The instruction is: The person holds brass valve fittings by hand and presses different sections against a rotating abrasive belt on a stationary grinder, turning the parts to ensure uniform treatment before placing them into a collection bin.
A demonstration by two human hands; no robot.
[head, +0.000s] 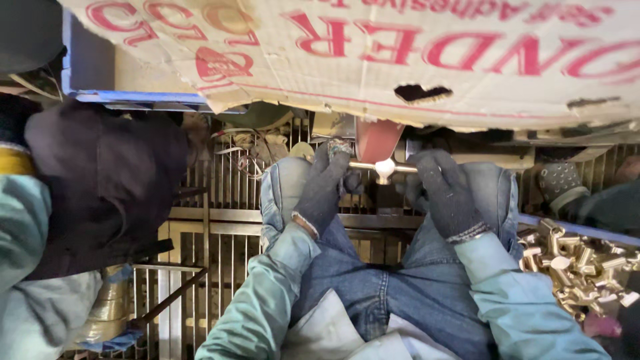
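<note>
Both gloved hands hold a small brass tee-shaped fitting [384, 168] up against the reddish abrasive belt [377, 140] of a grinder that sits just beneath a sheet of printed cardboard [373, 53]. The left hand [325, 190], in a dark knit glove, has its fingers closed round the left arm of the fitting; the right hand [443, 190], gloved the same way, is clamped on the right arm, so the short middle stub hangs between the two hands, just below the belt. The fitting looks like solid metal: stiff, dense for its size, not something that bends or breaks, but smooth and polished, so it is likely to slip or twist in the fingers where the belt drags at it. The two side arms seem the sensible places to hold, one in each hand, keeping the fingertips back from the abrasive; the knit gloves add friction and probably some shield against heat. The person's knees in blue jeans [373, 267] sit under the hands, over a metal grate [220, 220]. To the right lies a heap of brass fittings [577, 263] of the same kind, near another person's gloved hand [560, 183]; to the left a dark bundle of cloth [100, 180] rests beside the grate.
</note>
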